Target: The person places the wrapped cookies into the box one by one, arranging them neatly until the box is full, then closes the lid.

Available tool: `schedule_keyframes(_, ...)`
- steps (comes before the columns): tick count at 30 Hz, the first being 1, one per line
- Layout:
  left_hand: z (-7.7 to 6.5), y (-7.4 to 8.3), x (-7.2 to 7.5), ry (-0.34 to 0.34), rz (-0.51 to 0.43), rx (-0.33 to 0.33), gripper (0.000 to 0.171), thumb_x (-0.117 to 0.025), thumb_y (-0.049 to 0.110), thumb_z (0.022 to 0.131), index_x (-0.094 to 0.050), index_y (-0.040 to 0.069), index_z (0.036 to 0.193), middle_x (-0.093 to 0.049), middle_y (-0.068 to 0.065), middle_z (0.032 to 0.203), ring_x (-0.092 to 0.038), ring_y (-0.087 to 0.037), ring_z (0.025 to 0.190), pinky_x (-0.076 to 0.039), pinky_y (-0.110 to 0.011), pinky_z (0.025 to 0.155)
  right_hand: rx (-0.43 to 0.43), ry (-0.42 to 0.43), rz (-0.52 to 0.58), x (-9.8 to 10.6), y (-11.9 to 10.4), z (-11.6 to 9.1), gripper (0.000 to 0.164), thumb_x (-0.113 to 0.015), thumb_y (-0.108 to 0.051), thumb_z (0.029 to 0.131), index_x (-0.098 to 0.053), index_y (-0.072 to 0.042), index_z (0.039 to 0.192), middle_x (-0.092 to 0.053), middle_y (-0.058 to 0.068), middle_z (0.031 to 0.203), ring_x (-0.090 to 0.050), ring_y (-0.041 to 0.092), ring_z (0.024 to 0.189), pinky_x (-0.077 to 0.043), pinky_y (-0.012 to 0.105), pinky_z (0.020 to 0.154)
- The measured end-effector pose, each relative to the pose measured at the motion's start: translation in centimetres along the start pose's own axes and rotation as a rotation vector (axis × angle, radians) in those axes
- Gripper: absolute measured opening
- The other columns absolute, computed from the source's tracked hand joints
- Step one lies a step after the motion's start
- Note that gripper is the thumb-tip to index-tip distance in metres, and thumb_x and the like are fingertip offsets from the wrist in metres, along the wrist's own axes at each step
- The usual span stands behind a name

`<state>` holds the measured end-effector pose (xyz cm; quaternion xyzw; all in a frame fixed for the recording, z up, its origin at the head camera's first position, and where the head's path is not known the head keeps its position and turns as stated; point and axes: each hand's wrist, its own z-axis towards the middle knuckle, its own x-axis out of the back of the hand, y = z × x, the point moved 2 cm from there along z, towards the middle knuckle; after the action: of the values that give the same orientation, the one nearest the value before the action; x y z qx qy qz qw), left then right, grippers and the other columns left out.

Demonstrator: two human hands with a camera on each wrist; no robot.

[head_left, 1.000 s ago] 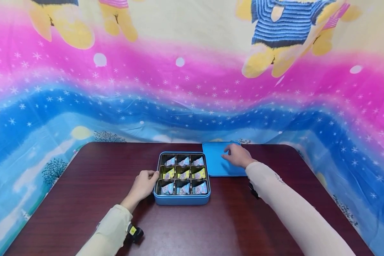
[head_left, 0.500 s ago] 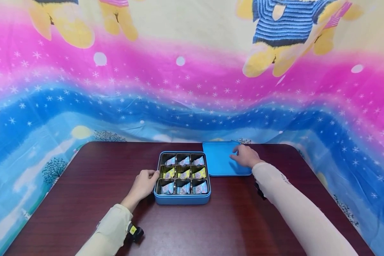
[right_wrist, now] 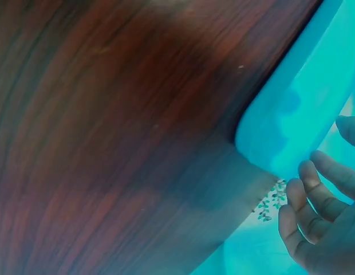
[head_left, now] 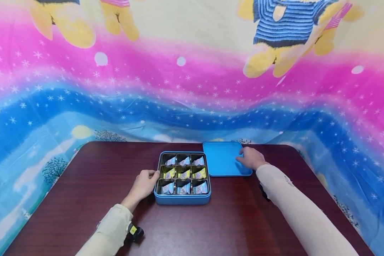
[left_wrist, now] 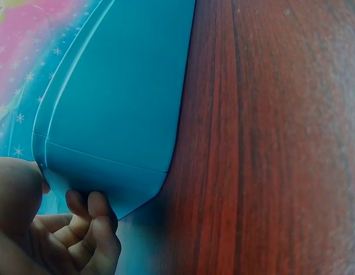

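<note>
A blue square tin [head_left: 182, 200] holds a dark divided tray with small wrapped sweets, the middle row yellow [head_left: 183, 174] and the other rows light blue [head_left: 183, 188]. At the tin's left side, my left hand [head_left: 143, 185] grips its wall. In the left wrist view, bent fingertips [left_wrist: 89, 203] touch the outside near a corner, while the thumb's tip is hidden at the rim. Right of the tin lies its blue lid [head_left: 222, 160], inner side up. My right hand [head_left: 252, 158] hovers at the lid's right edge with loosely bent fingers, holding nothing; contact with the lid cannot be told.
Both things stand on a dark red wooden table [head_left: 108, 170], the lid near its far edge. A printed curtain [head_left: 185, 96] hangs behind the table and along its sides. A black wrist camera [head_left: 135, 233] sits under the left wrist.
My right hand has moved to the right, from over the lid's middle to its right edge. The left hand, the tin and the lid stay in place.
</note>
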<state>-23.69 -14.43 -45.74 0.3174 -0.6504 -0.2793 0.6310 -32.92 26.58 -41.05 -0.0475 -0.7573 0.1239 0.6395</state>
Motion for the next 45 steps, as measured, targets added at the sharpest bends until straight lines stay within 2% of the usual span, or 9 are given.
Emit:
schedule_keyframes(8, 0.1, -0.1, 0.0, -0.004, -0.004, 0.001, 0.046, -0.049, 0.03, 0.105, -0.066, -0.004, 0.128, -0.072, -0.019, 0.12, -0.067, -0.025, 0.107, -0.055, -0.047, 0.092, -0.063, 0.006, 0.004, -0.6, 1.4, 0.2, 0.052, -0.059, -0.033, 0.101, -0.054, 0.003, 0.138, -0.062, 0.024, 0.134, -0.065, 0.029, 0.099, -0.055, 0.046, 0.076)
schedule_keyframes(15, 0.1, 0.0, 0.0, 0.001, 0.002, -0.001, 0.046, -0.049, 0.031, 0.104, -0.066, -0.004, 0.128, -0.072, -0.019, 0.121, -0.067, -0.027, 0.109, -0.054, -0.049, 0.094, -0.119, -0.002, 0.044, -0.9, 2.4, 0.2, 0.043, -0.059, -0.031, 0.1, -0.055, 0.005, 0.123, -0.063, 0.018, 0.103, -0.059, 0.027, 0.086, -0.047, 0.039, 0.07)
schedule_keyframes(22, 0.1, 0.2, 0.1, 0.004, 0.005, 0.004, 0.046, -0.049, 0.031, 0.104, -0.067, -0.004, 0.127, -0.072, -0.02, 0.121, -0.067, -0.027, 0.11, -0.054, -0.049, 0.096, -0.147, -0.019, 0.05, -1.2, 2.6, 0.1, 0.036, -0.057, -0.029, 0.1, -0.056, 0.004, 0.113, -0.062, 0.016, 0.095, -0.059, 0.026, 0.083, -0.046, 0.036, 0.067)
schedule_keyframes(30, 0.2, 0.1, 0.1, 0.006, 0.014, -0.002, 0.046, -0.049, 0.031, 0.104, -0.067, -0.004, 0.127, -0.072, -0.02, 0.121, -0.067, -0.028, 0.111, -0.053, -0.049, 0.096, -0.161, -0.044, 0.056, -1.4, 2.5, 0.2, 0.023, -0.051, -0.021, 0.102, -0.054, 0.001, 0.098, -0.05, 0.009, 0.078, -0.054, 0.024, 0.073, -0.04, 0.034, 0.062)
schedule_keyframes(33, 0.2, 0.1, 0.2, -0.001, 0.016, -0.004, 0.046, -0.049, 0.031, 0.104, -0.066, -0.004, 0.128, -0.071, -0.02, 0.121, -0.067, -0.027, 0.109, -0.054, -0.049, 0.094, -0.167, -0.049, 0.066, -1.5, 2.8, 0.4, 0.019, -0.049, -0.014, 0.102, -0.05, -0.003, 0.088, -0.042, 0.005, 0.071, -0.05, 0.022, 0.067, -0.039, 0.034, 0.061)
schedule_keyframes(39, 0.0, 0.2, 0.2, -0.017, 0.009, 0.001, 0.046, -0.048, 0.031, 0.104, -0.066, -0.005, 0.128, -0.072, -0.02, 0.121, -0.067, -0.025, 0.105, -0.055, -0.047, 0.092, -0.151, -0.06, 0.144, -1.6, 3.5, 0.7, 0.036, -0.046, -0.005, 0.1, -0.039, -0.014, 0.066, -0.029, -0.001, 0.057, -0.034, 0.016, 0.052, -0.037, 0.03, 0.056)
schedule_keyframes(45, -0.1, 0.2, 0.3, -0.017, 0.01, 0.007, 0.046, -0.049, 0.031, 0.104, -0.066, -0.005, 0.128, -0.073, -0.019, 0.118, -0.067, -0.022, 0.098, -0.055, -0.045, 0.089, -0.111, -0.08, 0.211, -1.1, 3.8, 0.7, 0.042, -0.044, -0.004, 0.098, -0.031, -0.017, 0.06, -0.024, -0.005, 0.055, -0.026, 0.012, 0.048, -0.031, 0.027, 0.053)
